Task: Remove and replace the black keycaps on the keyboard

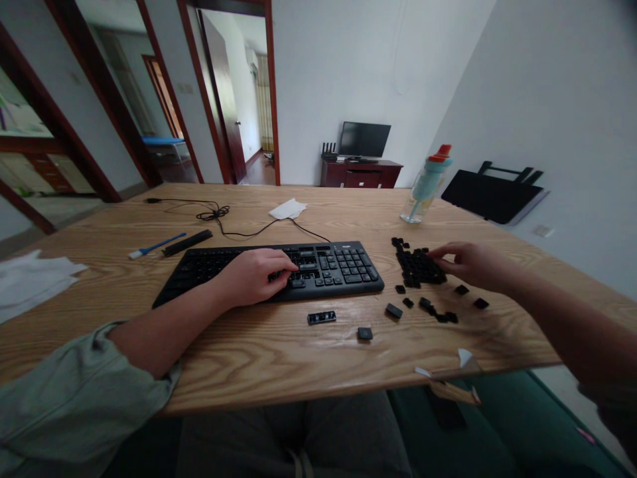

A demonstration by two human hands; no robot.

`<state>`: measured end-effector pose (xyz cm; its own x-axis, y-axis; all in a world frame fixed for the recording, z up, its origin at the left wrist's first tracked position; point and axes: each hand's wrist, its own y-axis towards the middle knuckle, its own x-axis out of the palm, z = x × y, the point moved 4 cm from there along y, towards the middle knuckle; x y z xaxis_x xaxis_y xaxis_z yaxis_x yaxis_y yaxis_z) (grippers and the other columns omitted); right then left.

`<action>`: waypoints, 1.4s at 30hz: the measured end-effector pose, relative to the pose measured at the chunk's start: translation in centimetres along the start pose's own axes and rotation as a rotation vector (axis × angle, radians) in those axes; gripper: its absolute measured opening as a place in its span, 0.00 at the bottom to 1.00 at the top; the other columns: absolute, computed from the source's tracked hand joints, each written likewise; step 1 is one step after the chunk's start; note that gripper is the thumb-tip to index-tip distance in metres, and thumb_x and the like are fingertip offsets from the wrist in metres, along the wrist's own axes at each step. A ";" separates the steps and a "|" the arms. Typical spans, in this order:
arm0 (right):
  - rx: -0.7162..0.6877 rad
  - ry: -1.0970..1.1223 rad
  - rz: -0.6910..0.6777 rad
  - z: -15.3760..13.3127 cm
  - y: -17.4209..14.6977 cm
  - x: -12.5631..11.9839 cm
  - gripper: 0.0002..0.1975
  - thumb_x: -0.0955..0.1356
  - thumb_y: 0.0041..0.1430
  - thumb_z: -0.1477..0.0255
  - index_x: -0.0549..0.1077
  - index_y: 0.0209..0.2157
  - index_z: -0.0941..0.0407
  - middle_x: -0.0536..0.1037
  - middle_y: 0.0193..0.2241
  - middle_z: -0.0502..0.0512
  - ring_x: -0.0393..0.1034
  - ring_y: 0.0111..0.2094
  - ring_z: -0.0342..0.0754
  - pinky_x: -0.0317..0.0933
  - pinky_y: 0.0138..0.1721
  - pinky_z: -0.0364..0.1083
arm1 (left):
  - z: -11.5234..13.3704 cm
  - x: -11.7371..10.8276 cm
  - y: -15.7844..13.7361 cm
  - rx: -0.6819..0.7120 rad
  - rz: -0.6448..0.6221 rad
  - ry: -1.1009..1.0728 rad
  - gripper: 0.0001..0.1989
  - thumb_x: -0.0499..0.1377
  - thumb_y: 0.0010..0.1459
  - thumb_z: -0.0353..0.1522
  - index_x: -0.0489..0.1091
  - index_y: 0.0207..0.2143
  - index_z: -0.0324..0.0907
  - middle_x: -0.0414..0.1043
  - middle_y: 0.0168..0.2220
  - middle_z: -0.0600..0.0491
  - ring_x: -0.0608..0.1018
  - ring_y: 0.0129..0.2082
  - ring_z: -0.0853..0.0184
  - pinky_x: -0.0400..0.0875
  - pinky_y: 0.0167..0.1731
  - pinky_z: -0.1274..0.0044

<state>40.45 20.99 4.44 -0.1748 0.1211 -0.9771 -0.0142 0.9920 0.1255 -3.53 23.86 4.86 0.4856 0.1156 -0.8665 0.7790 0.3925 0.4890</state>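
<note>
Near the table's [239, 365] front edge lies a loose key [365, 333]. Beyond, the left hand [263, 273] sits on the keyboard [351, 263]; rightward, the right hand's [462, 265] fingertips meet the key heap [418, 269]. Whether either grip pinches anything, I cannot tell.

And both forearms [179, 322] are slanting inward, the left hand [261, 273] pointing its bent fingers [284, 261] rightward, the right hand [465, 263] angling leftward, fingertips dipping!
</note>
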 end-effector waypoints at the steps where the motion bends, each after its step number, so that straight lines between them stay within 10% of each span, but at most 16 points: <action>1: 0.009 -0.025 -0.010 0.5 1.1 0.3 0.18 0.66 0.61 0.64 0.82 0.45 0.55 0.83 0.39 0.62 0.77 0.33 0.56 0.70 0.37 0.53 | 0.0 0.0 0.0 0.002 0.001 -0.001 0.11 0.56 0.62 0.28 0.77 0.42 0.41 0.80 0.40 0.49 0.81 0.39 0.65 0.75 0.41 0.75; 19: 0.072 -0.051 -0.312 2.1 9.7 2.1 0.17 0.67 0.59 0.60 0.84 0.39 0.55 0.84 0.35 0.57 0.76 0.36 0.54 0.68 0.38 0.49 | -0.2 -0.1 0.0 0.010 -0.005 -0.022 0.11 0.55 0.63 0.28 0.77 0.41 0.41 0.80 0.39 0.49 0.80 0.38 0.66 0.75 0.40 0.76; 29: 0.064 0.065 -0.197 5.4 5.3 -1.2 0.14 0.69 0.57 0.67 0.84 0.38 0.59 0.83 0.31 0.62 0.75 0.28 0.49 0.63 0.30 0.46 | -0.2 -0.2 0.0 0.005 -0.002 -0.021 0.11 0.56 0.62 0.28 0.77 0.42 0.41 0.80 0.39 0.49 0.81 0.38 0.65 0.76 0.39 0.75; 42: 0.237 0.115 -0.213 7.2 1.8 0.8 0.16 0.68 0.56 0.63 0.80 0.41 0.58 0.82 0.40 0.64 0.74 0.28 0.50 0.66 0.24 0.46 | -0.4 -0.2 0.0 -0.010 0.008 -0.014 0.11 0.55 0.63 0.29 0.77 0.41 0.40 0.80 0.39 0.49 0.81 0.38 0.66 0.75 0.39 0.77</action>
<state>47.38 23.12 2.64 -0.3027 -0.0812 -0.9496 0.1644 0.9770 -0.1360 -3.75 24.26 4.98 0.4969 0.1062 -0.8613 0.7714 0.4006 0.4944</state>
